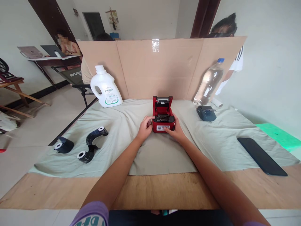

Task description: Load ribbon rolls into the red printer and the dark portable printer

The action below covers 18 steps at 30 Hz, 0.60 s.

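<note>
A small red and black label printer point(161, 128) stands in the middle of the cloth, its red lid point(162, 105) raised. Dark film-like material point(164, 117) shows in its open top. My left hand point(146, 125) is at its left side, index finger laid on the top left edge and the other fingers curled. My right hand point(176, 128) is wrapped round the right side, with the thumb on the white front sticker. To the left lie a black roll point(64, 145) with a white core and a partly unwound black strip point(90, 141) between two white cores.
A pale cloth point(122, 135) covers most of the wooden table point(162, 191). A cardboard screen point(157, 69) stands behind, with a white detergent bottle point(107, 89) and a large clear bottle point(209, 82) against it. A dark box-shaped device point(206, 113) and a phone point(261, 156) lie right.
</note>
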Tool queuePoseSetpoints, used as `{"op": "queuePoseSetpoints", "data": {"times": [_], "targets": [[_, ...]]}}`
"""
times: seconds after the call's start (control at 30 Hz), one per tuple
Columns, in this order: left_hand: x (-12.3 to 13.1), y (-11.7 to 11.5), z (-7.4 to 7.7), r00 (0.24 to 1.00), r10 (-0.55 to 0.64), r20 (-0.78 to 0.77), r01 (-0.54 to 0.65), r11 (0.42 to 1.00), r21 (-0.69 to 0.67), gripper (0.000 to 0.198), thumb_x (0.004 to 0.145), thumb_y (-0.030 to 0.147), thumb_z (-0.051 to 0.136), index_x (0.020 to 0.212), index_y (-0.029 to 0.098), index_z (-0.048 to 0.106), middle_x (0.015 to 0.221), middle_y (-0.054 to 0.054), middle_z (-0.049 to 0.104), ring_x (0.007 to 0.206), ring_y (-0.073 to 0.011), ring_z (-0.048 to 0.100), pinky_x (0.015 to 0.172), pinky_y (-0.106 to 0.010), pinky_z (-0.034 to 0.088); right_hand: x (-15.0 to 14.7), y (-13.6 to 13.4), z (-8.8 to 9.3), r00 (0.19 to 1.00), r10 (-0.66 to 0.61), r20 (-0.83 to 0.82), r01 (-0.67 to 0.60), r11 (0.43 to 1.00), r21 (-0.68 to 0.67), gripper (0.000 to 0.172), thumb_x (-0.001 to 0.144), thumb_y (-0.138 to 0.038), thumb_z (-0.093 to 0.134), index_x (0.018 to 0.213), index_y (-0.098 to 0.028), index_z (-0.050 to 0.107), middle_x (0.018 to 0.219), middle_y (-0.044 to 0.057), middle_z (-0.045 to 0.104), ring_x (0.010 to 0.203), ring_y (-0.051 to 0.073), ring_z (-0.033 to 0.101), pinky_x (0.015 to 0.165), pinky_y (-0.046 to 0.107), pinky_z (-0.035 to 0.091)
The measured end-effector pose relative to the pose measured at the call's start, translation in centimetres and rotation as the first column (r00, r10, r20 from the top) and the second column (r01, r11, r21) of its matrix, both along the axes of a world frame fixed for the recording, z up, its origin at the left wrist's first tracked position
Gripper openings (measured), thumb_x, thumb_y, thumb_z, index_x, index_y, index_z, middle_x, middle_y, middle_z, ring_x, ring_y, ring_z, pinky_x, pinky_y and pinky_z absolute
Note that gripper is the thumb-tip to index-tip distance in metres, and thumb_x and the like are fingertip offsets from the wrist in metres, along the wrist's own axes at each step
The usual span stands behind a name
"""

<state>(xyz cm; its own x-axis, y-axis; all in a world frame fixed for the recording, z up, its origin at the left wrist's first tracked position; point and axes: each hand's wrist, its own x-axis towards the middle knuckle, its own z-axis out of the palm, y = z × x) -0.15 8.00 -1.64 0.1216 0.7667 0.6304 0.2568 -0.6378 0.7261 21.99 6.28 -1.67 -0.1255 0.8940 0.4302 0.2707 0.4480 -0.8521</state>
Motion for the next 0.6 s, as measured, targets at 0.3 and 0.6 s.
{"op": "queuePoseSetpoints", "data": {"times": [0.3, 0.6], "targets": [[-0.1, 0.1, 0.0, 1.0, -0.017, 0.008, 0.017, 0.999, -0.033, 0.051, 0.073, -0.001, 0.045, 0.114, 0.022, 0.063, 0.085, 0.0, 0.046, 0.073, -0.0132, 0.047, 0.067, -0.024, 0.043, 2.2, 0.2, 4.2, 0.998, -0.04, -0.051, 0.041, 0.999, 0.02, 0.049, 0.093, -0.047, 0.05, 0.138, -0.028, 0.054, 0.145, 0.007, 0.055, 0.131, 0.028, 0.054, 0.106, 0.048, 0.049], [0.0, 0.1, 0.1, 0.998, -0.056, 0.033, 0.058, 0.997, -0.058, 0.054, 0.072, -0.002, 0.045, 0.117, 0.022, 0.062, 0.09, -0.002, 0.05, 0.074, -0.0133, 0.049, 0.066, -0.024, 0.045, -0.3, 10.0, 13.0, 0.659, 0.358, 0.661, -0.063, 0.902, -0.426, 0.04, 0.081, -0.015, 0.054, 0.114, -0.02, 0.075, 0.073, 0.004, 0.073, 0.069, 0.023, 0.067, 0.071, 0.038, 0.056]]}}
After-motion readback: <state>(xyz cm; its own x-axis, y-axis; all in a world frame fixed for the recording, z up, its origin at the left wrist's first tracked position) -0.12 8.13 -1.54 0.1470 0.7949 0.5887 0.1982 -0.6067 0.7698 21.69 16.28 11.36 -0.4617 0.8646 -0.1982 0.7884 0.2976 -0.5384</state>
